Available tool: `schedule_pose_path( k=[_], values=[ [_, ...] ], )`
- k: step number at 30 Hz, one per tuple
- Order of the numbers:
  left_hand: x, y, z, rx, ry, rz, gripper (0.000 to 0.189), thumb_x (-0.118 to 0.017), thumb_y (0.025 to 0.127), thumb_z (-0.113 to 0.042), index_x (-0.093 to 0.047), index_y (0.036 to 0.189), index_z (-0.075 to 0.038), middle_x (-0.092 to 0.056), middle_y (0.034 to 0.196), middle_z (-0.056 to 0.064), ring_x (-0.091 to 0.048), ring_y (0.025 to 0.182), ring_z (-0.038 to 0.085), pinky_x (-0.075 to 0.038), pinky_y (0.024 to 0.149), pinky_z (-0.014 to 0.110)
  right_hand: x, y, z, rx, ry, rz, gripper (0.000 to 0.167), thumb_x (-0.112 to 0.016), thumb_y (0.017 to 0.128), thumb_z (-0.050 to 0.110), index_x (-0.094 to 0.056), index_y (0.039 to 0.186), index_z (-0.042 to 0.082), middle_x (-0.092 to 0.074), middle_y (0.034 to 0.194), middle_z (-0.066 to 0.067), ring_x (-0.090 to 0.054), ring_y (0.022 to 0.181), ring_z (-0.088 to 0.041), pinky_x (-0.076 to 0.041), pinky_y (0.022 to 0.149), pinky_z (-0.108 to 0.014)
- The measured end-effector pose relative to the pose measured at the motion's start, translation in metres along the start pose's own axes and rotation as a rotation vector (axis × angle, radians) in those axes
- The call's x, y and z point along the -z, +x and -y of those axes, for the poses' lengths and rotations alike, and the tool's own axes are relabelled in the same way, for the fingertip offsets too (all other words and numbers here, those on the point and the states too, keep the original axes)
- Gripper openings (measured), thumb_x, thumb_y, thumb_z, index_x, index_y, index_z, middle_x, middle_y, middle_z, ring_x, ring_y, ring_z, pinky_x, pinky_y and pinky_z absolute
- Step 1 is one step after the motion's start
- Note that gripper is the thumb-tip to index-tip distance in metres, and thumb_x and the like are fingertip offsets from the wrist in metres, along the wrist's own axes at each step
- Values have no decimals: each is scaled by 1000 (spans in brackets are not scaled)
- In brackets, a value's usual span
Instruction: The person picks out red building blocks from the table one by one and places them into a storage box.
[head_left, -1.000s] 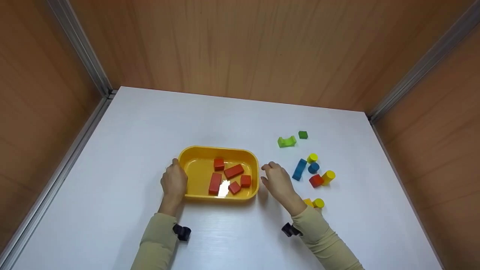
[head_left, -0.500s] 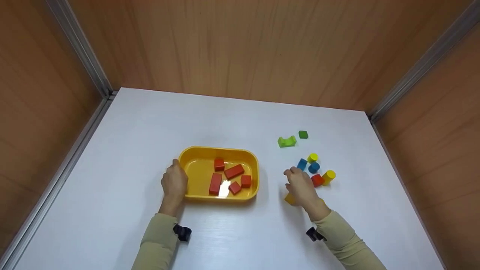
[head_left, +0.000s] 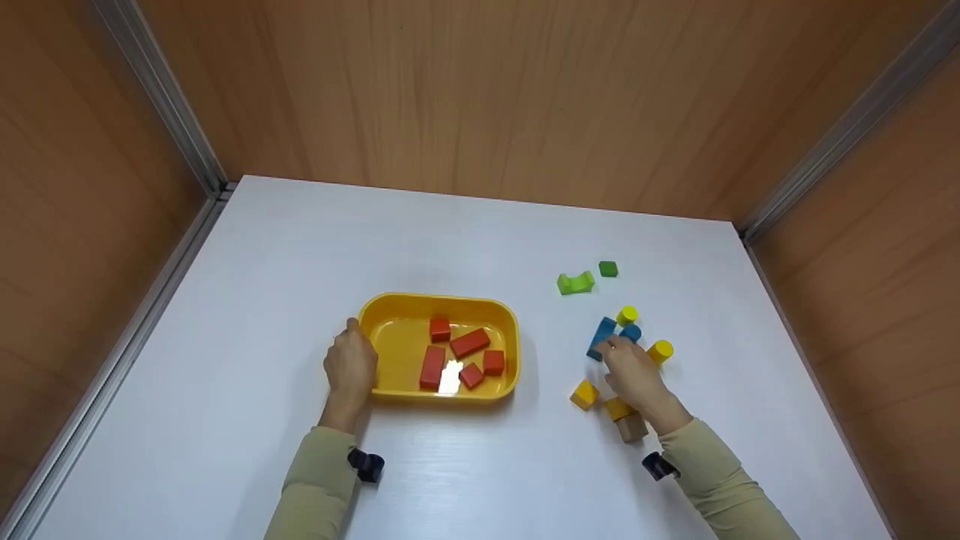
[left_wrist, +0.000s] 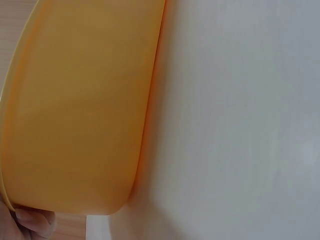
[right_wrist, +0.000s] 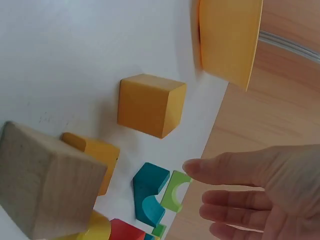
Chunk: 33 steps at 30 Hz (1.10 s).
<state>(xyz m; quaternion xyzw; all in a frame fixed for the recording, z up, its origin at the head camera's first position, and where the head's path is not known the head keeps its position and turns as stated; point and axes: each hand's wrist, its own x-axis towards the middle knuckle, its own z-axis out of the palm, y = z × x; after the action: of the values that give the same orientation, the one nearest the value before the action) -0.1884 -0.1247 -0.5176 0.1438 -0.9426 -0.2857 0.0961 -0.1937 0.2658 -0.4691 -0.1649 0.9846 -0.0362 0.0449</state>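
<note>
My left hand (head_left: 351, 364) grips the left end of a yellow plastic tray (head_left: 405, 298) that holds several red blocks (head_left: 469, 343). In the left wrist view, fingertips (left_wrist: 35, 220) curl at the rim. My right hand (head_left: 637, 375) hovers over loose blocks, thumb and fingers apart with nothing between them. A red block (right_wrist: 125, 230) shows in the right wrist view; the hand hides it in the head view. Near the fingers are a blue arch block (head_left: 601, 337), a blue cylinder (head_left: 631, 333) and a yellow cylinder (head_left: 661, 351).
An orange block (head_left: 584, 394), another orange piece (head_left: 618, 409) and a plain wood block (head_left: 632, 429) lie nearer the body. Farther back are a second yellow cylinder (head_left: 627, 315), a light green arch (head_left: 576, 283) and a dark green block (head_left: 608, 268). Wooden panels (head_left: 480, 97) border the table.
My right hand has moved right, away from the tray's right end to the loose blocks, uncovering the orange and wood blocks and covering the red one. The left hand and tray stay put.
</note>
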Motion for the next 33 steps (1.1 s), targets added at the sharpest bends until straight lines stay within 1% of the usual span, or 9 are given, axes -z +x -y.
schedule_pose_path(
  k=[2, 5, 10, 12, 15, 22, 25, 29, 33],
  values=[
    [0, 0, 0, 8, 4, 7, 20, -42, 89, 0, -46, 106, 8, -59, 83, 24, -60, 70, 37, -48, 56, 44, -1, 1, -5, 4, -22, 25, 43, -69, 72, -2, -55, 113, -1, -50, 114, -22, -50, 101, -35, -41, 86, -44],
    [0, 1, -2, 23, 8, 25, 21, -42, 89, -1, -45, 107, 8, -58, 85, 24, -60, 72, 37, -48, 59, 45, -2, 2, -13, 8, -46, 56, 42, -67, 73, -4, -54, 113, -2, -49, 114, -22, -50, 99, -34, -42, 85, -43],
    [0, 1, -3, 33, 11, 35, 23, -42, 89, -1, -45, 109, 8, -58, 87, 24, -60, 72, 36, -48, 61, 45, -7, 6, -25, 8, -119, 95, 43, -66, 73, -6, -53, 114, -3, -50, 105, -19, -50, 87, -29, -44, 82, -41],
    [0, 1, -2, 32, 10, 32, 22, -42, 89, -2, -45, 109, 8, -59, 86, 24, -60, 72, 35, -48, 60, 45, -8, 8, -29, 17, -156, 103, 42, -65, 73, -8, -53, 113, -3, -50, 103, -19, -49, 86, -29, -44, 83, -41],
    [-1, 0, -2, 19, 9, 22, 21, -42, 89, -2, -46, 107, 8, -59, 83, 23, -60, 71, 35, -47, 58, 45, -11, 9, -35, 30, -192, 107, 40, -65, 73, -9, -54, 111, -4, -51, 101, -19, -48, 86, -29, -43, 83, -43],
    [-1, -2, 1, -42, -7, -39, 16, -44, 86, 2, -48, 99, 9, -56, 69, 18, -54, 53, 25, -44, 44, 36, -17, 11, -46, 77, -292, 79, 29, -65, 74, -6, -57, 102, -4, -52, 91, -18, -49, 81, -28, -45, 75, -42],
    [0, -1, 1, -37, -4, -41, 16, -44, 86, 2, -48, 100, 9, -56, 70, 19, -55, 54, 25, -45, 45, 37, -18, 13, -46, 72, -292, 99, 29, -64, 75, -5, -56, 102, -4, -52, 91, -18, -48, 82, -29, -44, 76, -43],
    [0, -1, 0, -21, -4, -13, 18, -43, 88, 0, -47, 103, 9, -58, 77, 22, -60, 63, 31, -47, 51, 41, -18, 16, -47, 71, -310, 121, 28, -63, 76, -5, -55, 103, -4, -52, 95, -19, -49, 86, -30, -43, 79, -45],
    [1, -2, 0, -10, -6, 11, 19, -42, 89, -1, -46, 104, 9, -59, 82, 23, -61, 69, 35, -48, 55, 42, -19, 17, -49, 77, -306, 111, 20, -60, 80, -2, -56, 99, -5, -53, 92, -19, -50, 82, -29, -43, 77, -45]
  ],
)
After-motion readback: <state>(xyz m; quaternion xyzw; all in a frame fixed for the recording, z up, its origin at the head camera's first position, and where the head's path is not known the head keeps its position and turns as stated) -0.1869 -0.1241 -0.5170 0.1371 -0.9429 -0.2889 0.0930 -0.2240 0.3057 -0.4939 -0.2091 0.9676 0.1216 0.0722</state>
